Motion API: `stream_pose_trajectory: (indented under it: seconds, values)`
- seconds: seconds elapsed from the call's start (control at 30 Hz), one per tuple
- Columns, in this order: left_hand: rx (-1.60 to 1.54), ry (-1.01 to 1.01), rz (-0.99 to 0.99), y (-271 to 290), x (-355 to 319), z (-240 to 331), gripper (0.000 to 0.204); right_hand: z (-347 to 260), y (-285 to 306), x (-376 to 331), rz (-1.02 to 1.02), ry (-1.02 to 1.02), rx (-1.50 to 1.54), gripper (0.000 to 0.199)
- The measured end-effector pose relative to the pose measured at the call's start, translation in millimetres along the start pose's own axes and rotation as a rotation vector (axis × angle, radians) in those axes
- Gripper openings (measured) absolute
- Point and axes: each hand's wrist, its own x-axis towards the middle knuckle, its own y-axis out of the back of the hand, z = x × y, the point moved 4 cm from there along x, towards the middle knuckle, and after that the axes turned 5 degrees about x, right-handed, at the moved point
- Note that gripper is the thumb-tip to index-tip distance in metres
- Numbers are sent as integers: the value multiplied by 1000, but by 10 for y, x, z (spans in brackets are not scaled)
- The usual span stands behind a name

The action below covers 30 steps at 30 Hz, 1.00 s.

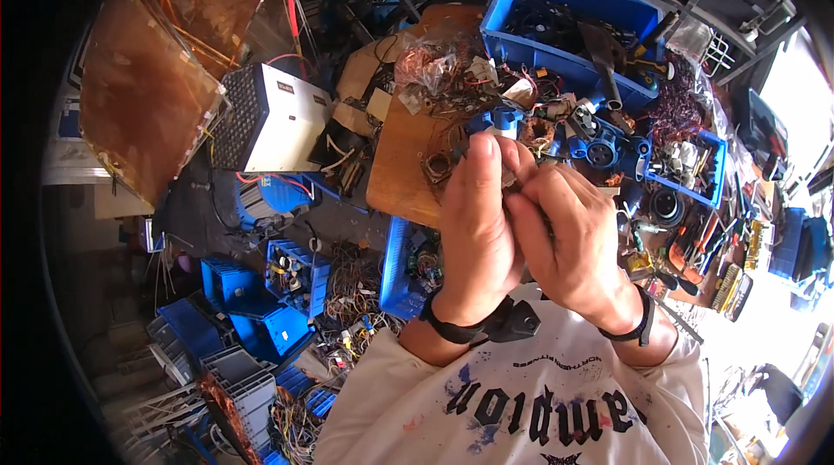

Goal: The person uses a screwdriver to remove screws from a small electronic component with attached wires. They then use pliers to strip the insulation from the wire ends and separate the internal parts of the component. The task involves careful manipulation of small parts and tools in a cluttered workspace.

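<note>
My left hand and my right hand are raised together in front of my chest, above the near side of a wooden table. The fingers of both are closed and meet around something small and greyish, mostly hidden between them. Just past my left fingertips shows a blue and white part; whether it is touched I cannot tell. A copper coil lies beyond my right fingers, and a round blue motor-like part sits to its right. Dark bands circle both wrists.
A large blue bin of dark parts stands at the far side, with a smaller blue tray at the right. Pliers and other hand tools lie nearby. A white metal case, blue crates and tangled wires fill the left.
</note>
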Motion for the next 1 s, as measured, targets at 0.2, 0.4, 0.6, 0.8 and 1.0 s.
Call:
stream_pose_trajectory:
  seconds: [0.2, 0.4, 0.6, 0.8, 1.0]
  values:
    - [-5, -44, 10, -11, -73, -3, 38, -7, -3, -40, 6, 85, 39, 14]
    - [27, -68, -20, -34, -114, 14, 37, -20, 6, -87, 11, 125, 65, 17]
    - [44, -81, -31, -47, -150, 21, 36, -51, 19, -100, 42, 158, 99, 17]
    - [-34, -80, -164, -58, -59, 25, 29, 4, 29, -137, 80, 88, 150, 20]
    - [-92, 74, -138, -50, -139, 172, 34, -110, 133, -110, 119, 107, 133, 32]
